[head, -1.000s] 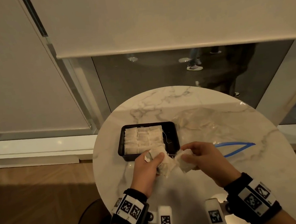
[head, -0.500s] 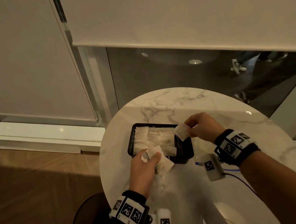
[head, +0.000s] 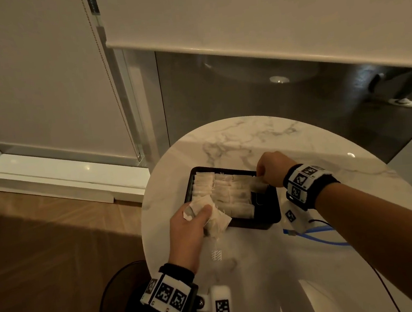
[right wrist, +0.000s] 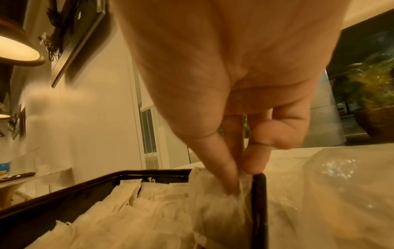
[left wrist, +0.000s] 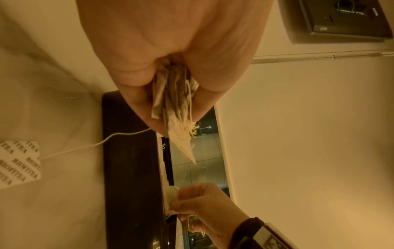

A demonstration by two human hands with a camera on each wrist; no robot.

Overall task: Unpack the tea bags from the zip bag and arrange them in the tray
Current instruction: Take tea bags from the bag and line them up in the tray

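While the left hand (head: 189,223) grips a spare bunch of tea bags (head: 212,215) just over the tray's (head: 270,219) near edge, the right hand's (head: 273,169) fingers (right wrist: 226,170) pinch one bag (head: 257,184) into the far right corner, so placing is underway; next, release it flat beside the rows.

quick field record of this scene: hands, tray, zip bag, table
left hand: grips a bunch of white paper tea bags at the tray's near-left corner; one tag dangles on its string
right hand: pinches a single tea bag at the tray's far-right corner
tray: black rectangular plastic tray, rows of tea bags fill most of it, a strip along its right side is bare
zip bag: clear, blue zip strip, lying right of the tray
table: round white marble
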